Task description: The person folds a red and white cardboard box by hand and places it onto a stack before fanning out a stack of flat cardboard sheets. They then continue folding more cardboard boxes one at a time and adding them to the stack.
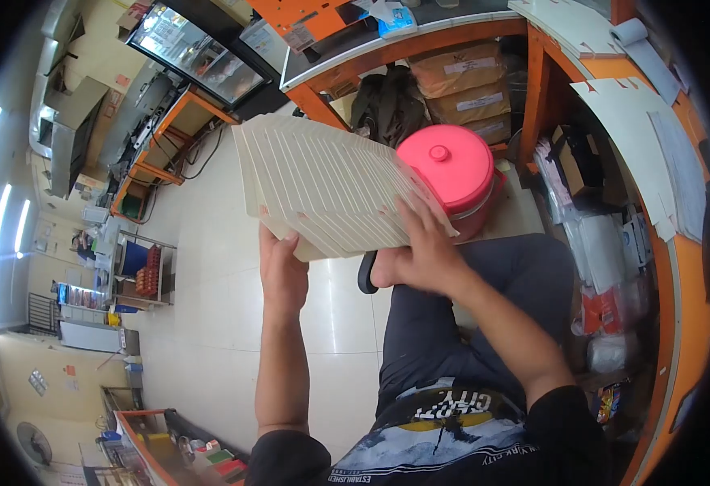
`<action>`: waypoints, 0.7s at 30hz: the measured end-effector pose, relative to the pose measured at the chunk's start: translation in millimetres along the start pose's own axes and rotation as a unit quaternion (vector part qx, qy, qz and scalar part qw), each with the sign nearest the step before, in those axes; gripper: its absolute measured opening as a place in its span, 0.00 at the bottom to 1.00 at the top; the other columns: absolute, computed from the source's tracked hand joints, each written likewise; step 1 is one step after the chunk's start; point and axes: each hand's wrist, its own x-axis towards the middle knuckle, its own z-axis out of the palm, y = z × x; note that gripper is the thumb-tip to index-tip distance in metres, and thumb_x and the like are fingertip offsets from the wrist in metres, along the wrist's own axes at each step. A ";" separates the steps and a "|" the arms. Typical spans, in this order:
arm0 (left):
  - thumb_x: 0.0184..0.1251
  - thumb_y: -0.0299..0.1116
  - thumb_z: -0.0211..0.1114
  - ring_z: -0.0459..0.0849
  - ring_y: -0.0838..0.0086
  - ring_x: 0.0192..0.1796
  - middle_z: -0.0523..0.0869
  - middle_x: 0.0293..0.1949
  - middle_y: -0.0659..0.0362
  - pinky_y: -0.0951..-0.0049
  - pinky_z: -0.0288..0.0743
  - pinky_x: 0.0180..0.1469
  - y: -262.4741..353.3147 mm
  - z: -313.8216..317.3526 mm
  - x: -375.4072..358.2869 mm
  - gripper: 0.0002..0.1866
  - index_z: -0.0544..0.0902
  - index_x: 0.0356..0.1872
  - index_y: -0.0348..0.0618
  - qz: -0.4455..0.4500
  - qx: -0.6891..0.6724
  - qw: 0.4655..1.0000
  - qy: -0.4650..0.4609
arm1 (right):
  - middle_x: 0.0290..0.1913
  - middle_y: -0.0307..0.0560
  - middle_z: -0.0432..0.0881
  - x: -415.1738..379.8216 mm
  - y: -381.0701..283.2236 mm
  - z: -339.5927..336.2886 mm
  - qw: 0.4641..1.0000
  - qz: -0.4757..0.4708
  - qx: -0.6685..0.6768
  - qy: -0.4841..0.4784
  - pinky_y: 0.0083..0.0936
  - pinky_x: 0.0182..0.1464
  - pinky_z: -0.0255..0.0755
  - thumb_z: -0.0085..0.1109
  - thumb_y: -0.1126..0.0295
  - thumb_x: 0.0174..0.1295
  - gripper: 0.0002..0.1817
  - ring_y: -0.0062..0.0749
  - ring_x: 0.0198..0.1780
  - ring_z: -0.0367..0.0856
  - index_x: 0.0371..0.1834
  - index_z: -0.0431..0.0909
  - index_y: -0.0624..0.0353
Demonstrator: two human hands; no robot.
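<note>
A fanned stack of flat cream card sheets (322,182) is held up over my lap, the overlapping edges showing as many thin lines. My left hand (283,271) grips its near left corner, thumb on the upper side and the other fingers mostly hidden underneath. At the near right end, my right hand (432,253) is closed on the sheets, its fingers lying over their edges and slightly blurred. Just beyond the right hand stands a pink lidded bucket (446,168), partly covered by the stack.
Brown cardboard boxes (462,85) and a dark bag (387,105) sit under the counter ahead. More white card sheets (635,134) lie on the orange-edged table at right, above shelves of plastic-wrapped packs (602,251). Tiled floor (209,300) stretches left toward a rack (140,267).
</note>
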 end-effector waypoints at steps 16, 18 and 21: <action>0.75 0.47 0.53 0.77 0.60 0.66 0.78 0.61 0.52 0.58 0.69 0.69 -1.2 -5.2 -1.2 0.30 0.67 0.72 0.42 -0.022 -0.059 0.998 0.001 | 0.76 0.39 0.63 -19.5 -116.9 26.6 0.956 -0.208 -0.124 0.165 0.49 0.71 0.54 0.67 0.58 0.63 0.27 0.49 0.80 0.51 0.67 0.81 0.46; 0.75 0.49 0.53 0.78 0.60 0.66 0.79 0.60 0.53 0.59 0.71 0.67 -2.9 -5.8 -0.6 0.29 0.70 0.69 0.43 -0.020 -0.059 0.998 -0.006 | 0.75 0.42 0.66 -21.2 -118.6 25.7 0.959 -0.206 -0.126 0.150 0.50 0.71 0.51 0.68 0.56 0.61 0.31 0.49 0.80 0.52 0.70 0.79 0.46; 0.76 0.50 0.53 0.79 0.61 0.65 0.80 0.58 0.54 0.60 0.74 0.65 -1.5 -6.0 -2.3 0.27 0.72 0.67 0.43 -0.028 -0.045 0.999 -0.004 | 0.72 0.40 0.71 -23.9 -122.4 23.1 0.959 -0.204 -0.121 0.153 0.50 0.75 0.48 0.62 0.61 0.67 0.29 0.42 0.81 0.56 0.73 0.75 0.49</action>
